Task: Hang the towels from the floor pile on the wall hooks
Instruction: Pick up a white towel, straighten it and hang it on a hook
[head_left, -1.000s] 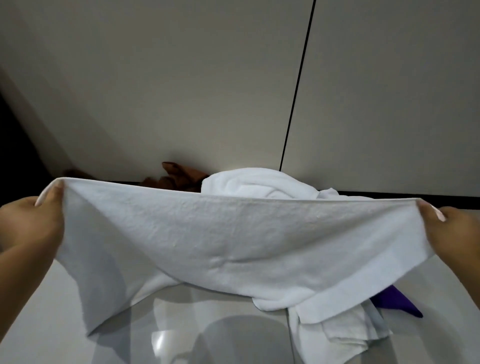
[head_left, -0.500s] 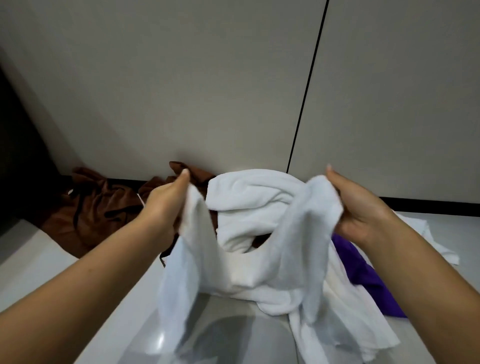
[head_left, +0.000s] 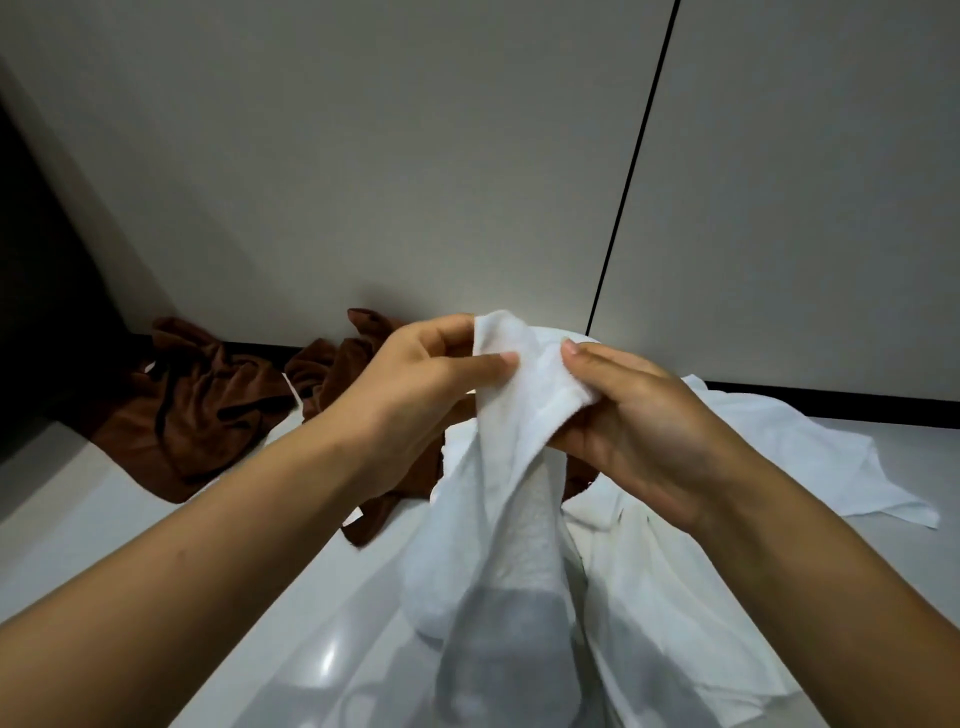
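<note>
Pale wall panels (head_left: 363, 156), split by a dark vertical seam (head_left: 634, 171), fill the background above a glossy light floor (head_left: 78, 530). No hooks in view.

Landmark: the held white towel (head_left: 519, 467). Both hands meet at its top edge, in front of the seam's foot. Left hand (head_left: 415, 410) pinches the edge between thumb and curled fingers; right hand (head_left: 639, 431) grips the bunched corner just beside it, thumb on top. Neither hand is open. Below the hands the towel hangs in long soft folds, doubled over, thin enough to show grey shadow low down; its lower end runs out of frame.

Left of the towel, and behind the left hand: crumpled brown towels (head_left: 208, 410) on the floor against the wall. Right of it and behind the right hand: more white towels (head_left: 810, 457) spread flat on the floor.

Step in hand, by my reading: gathering the two top corners together, readying one towel for hanging. Next move likely calls for lifting it, finding a hook, and draping the gathered edge over it without letting the folds slip.
</note>
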